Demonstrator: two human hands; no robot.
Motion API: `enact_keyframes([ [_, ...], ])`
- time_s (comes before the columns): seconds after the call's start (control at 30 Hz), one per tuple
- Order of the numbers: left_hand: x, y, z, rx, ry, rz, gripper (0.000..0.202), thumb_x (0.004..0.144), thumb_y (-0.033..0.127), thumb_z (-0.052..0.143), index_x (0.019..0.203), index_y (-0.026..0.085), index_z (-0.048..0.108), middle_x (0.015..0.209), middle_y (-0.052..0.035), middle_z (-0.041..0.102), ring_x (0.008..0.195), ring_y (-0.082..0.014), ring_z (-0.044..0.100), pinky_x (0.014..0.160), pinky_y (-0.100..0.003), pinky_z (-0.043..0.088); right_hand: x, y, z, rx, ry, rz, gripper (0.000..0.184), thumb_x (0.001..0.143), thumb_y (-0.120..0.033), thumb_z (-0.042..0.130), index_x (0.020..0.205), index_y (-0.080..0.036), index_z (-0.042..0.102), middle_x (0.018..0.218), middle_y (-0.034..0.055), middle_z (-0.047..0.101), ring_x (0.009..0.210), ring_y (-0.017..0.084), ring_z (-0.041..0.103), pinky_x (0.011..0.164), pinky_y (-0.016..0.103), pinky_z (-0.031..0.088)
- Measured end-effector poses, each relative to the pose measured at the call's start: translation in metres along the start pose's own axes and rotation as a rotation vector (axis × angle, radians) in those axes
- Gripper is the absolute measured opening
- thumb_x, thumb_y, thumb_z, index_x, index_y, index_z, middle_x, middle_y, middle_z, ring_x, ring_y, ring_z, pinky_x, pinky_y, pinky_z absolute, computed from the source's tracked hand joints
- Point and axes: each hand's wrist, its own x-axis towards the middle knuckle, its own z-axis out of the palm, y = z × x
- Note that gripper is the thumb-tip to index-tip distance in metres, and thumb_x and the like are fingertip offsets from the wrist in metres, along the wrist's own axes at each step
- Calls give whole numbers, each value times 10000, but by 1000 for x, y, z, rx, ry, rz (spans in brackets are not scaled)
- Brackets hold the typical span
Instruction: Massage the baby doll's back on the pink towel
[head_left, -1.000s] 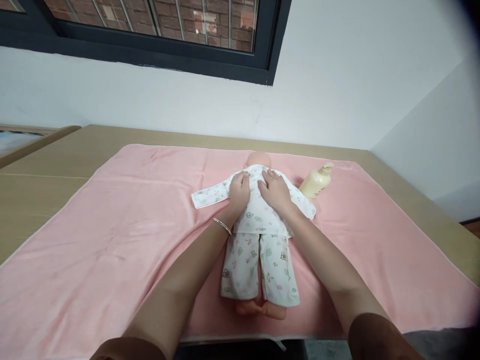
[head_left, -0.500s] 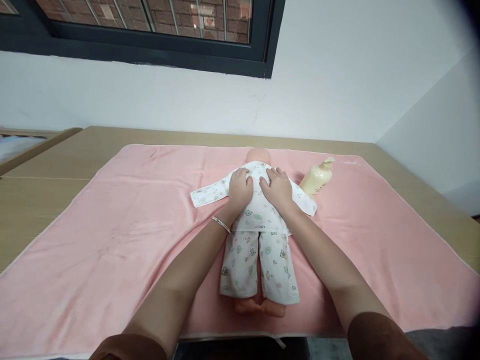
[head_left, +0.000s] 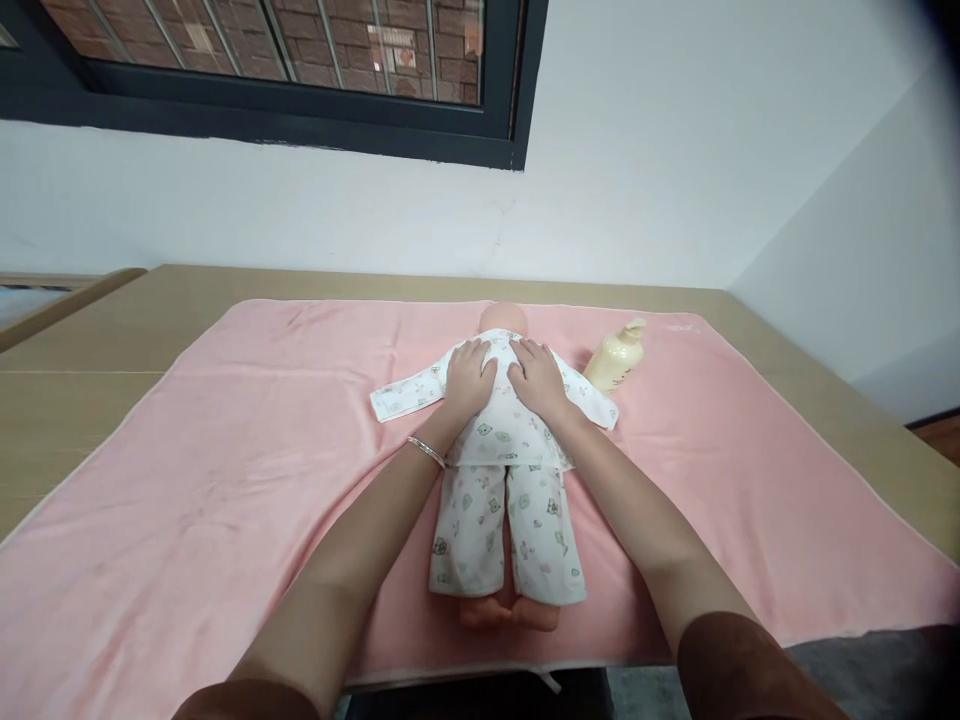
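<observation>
Lying arms-out in white, print-patterned clothes [head_left: 469,535], the doll [head_left: 504,410] bears the left hand [head_left: 469,378] and right hand [head_left: 538,380], both open, gripping nothing, left fingers [head_left: 469,346] straighter than 1.0 s earlier.

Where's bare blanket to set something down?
Pink blanket: between left forearm and blanket's left edge; also between bottle, right forearm and blanket's right edge. Crowded: the middle, with left hand and right hand on the clothed doll.

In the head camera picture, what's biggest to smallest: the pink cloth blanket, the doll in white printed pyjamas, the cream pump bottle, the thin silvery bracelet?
1. Pink cloth blanket
2. Doll in white printed pyjamas
3. Cream pump bottle
4. Thin silvery bracelet
</observation>
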Motion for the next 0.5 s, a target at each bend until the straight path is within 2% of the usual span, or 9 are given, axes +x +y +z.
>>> enact_keyframes([
  [0.13, -7, 8, -4, 19, 69, 6, 307, 906, 271, 474, 1099, 181, 694, 1251, -135, 689, 1266, -274, 570, 1162, -474, 379, -8, -7, -3, -35, 64, 17, 461, 981, -280, 359, 1329, -147, 630, 1405, 99, 592, 1327, 225, 514, 1141, 342, 373],
  [0.3, -18, 17, -5, 20, 187, -45, 195, 884, 306, 543, 925, 222, 714, 1138, -115, 722, 1175, -269, 615, 1117, -437, 418, -19, -16, -6, -74, 96, 132, 432, 1000, -331, 354, 1223, -187, 696, 1353, 90, 635, 1298, 233, 551, 1078, 344, 429],
  [0.4, -16, 16, -6, 9, 166, -59, 215, 887, 295, 535, 988, 213, 706, 1156, -117, 709, 1193, -276, 592, 1122, -434, 403, -18, -18, -8, -46, 98, 191, 429, 977, -335, 390, 1268, -177, 664, 1361, 101, 627, 1282, 261, 557, 1056, 377, 448],
  [0.5, -10, 11, -6, -46, 72, -22, 294, 917, 300, 497, 1122, 191, 677, 1246, -122, 673, 1249, -268, 553, 1160, -426, 358, -12, -13, -7, -46, 78, 190, 488, 963, -340, 407, 1352, -112, 595, 1388, 149, 595, 1306, 318, 519, 1106, 449, 397],
])
